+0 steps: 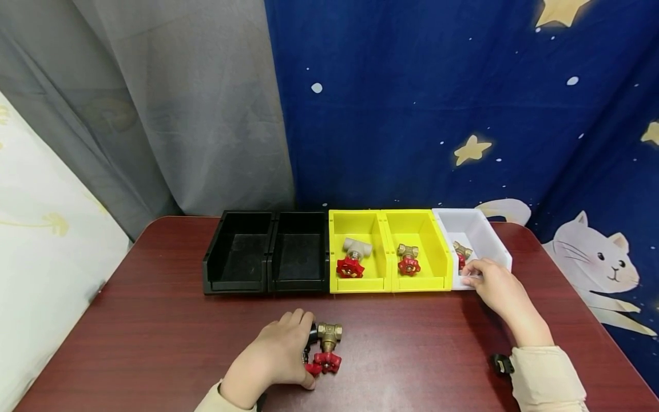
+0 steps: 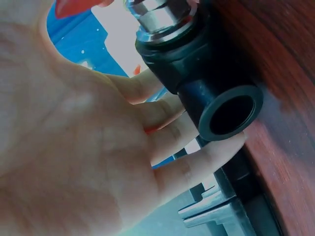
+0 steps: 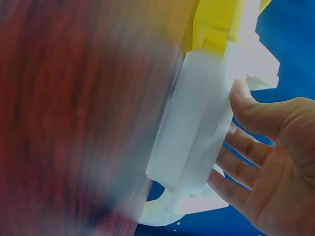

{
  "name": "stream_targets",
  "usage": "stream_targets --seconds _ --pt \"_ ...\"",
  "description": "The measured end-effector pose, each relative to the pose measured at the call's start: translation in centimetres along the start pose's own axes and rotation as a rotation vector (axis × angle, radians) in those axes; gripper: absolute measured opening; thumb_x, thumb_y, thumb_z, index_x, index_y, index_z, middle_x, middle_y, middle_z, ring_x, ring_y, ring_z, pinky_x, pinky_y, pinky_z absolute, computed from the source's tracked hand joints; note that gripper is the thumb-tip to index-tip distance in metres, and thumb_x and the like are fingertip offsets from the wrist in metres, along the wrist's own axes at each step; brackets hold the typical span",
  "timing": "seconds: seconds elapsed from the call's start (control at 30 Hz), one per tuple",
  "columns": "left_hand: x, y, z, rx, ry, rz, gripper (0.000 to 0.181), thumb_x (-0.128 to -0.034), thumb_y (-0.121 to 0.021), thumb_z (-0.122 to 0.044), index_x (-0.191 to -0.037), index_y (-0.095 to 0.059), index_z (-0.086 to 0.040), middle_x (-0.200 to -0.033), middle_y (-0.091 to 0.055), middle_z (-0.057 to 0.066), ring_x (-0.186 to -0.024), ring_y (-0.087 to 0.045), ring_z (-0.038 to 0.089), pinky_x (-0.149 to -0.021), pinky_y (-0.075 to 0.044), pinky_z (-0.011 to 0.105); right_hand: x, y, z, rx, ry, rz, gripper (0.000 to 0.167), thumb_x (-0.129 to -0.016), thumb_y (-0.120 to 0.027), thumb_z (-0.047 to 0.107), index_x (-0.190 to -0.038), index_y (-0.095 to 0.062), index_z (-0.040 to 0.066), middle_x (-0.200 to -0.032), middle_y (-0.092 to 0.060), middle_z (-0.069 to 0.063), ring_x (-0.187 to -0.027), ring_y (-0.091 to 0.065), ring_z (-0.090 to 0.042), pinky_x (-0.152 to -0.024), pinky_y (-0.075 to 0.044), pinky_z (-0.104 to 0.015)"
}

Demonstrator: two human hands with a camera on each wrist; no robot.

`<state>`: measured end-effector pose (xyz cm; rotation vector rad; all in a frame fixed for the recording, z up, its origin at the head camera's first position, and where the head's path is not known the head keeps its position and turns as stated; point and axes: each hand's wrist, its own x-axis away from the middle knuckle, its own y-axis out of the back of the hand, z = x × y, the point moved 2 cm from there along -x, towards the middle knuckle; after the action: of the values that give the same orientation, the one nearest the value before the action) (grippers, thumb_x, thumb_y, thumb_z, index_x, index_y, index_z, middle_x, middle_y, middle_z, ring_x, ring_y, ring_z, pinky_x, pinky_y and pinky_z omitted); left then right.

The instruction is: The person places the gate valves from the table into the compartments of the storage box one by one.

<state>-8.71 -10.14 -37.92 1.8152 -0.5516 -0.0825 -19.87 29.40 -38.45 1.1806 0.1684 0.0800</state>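
Note:
On the table, my left hand (image 1: 275, 352) has its fingers curled round a black valve (image 1: 312, 334). The black pipe body (image 2: 206, 88) lies against the fingers in the left wrist view, its round opening facing the camera. Just right of it stands a brass valve (image 1: 329, 337) with a red handwheel. My right hand (image 1: 496, 286) is over the front of the white bin (image 1: 494, 246), fingers reaching inside, next to a small brass valve (image 1: 462, 250) with a red handwheel. Thumb and fingers are apart; the white wall (image 3: 202, 128) hides the fingertips in the right wrist view.
Left of the white bin, two yellow bins stand in the row, one with a grey valve (image 1: 355, 247), the other with a brass valve (image 1: 408, 252). Two black bins (image 1: 234, 285) are at the row's left end. Curtains hang behind the table (image 1: 154, 320).

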Motion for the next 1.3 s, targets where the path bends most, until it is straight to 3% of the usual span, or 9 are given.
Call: stream_targets --seconds 0.3,0.83,1.07,1.3 --pt "-0.1 0.0 0.0 -0.02 -0.018 -0.011 0.082 -0.0527 -0.094 -0.038 -0.117 -0.054 -0.005 -0.099 -0.051 0.003 -0.095 -0.055 0.027 -0.082 -0.051 0.047 0.1 0.0 0.2 0.003 -0.008 0.006 0.012 -0.086 -0.076 0.014 -0.09 -0.067 0.007 -0.093 -0.062 -0.014 -0.083 -0.055 -0.033 -0.074 -0.048 -0.053" --pt "-0.4 0.4 0.6 0.041 -0.029 0.044 0.08 -0.0594 -0.091 -0.035 -0.124 -0.055 -0.006 -0.112 -0.054 0.006 -0.108 -0.053 0.027 -0.094 -0.047 0.051 0.1 0.3 0.3 0.018 -0.032 0.022 0.013 -0.087 -0.076 0.016 -0.091 -0.067 0.008 -0.09 -0.06 -0.012 -0.082 -0.055 -0.032 -0.071 -0.048 -0.053" --pt "0.2 1.0 1.3 0.071 -0.039 -0.02 0.078 -0.0594 -0.091 -0.035 -0.124 -0.056 -0.007 -0.11 -0.054 0.004 -0.109 -0.054 0.028 -0.09 -0.049 0.051 -0.1 0.0 0.4 0.014 -0.026 0.015 0.013 -0.087 -0.076 0.017 -0.091 -0.067 0.008 -0.091 -0.061 -0.011 -0.083 -0.056 -0.032 -0.071 -0.048 -0.054" --pt "-0.1 1.7 1.7 0.013 -0.089 -0.084 0.079 -0.0636 -0.09 -0.034 -0.128 -0.053 -0.006 -0.109 -0.052 0.003 -0.105 -0.052 0.023 -0.083 -0.052 0.046 0.1 0.3 0.3 0.014 -0.035 0.02 0.015 -0.086 -0.077 0.017 -0.091 -0.067 0.007 -0.09 -0.061 -0.012 -0.082 -0.056 -0.032 -0.071 -0.048 -0.054"
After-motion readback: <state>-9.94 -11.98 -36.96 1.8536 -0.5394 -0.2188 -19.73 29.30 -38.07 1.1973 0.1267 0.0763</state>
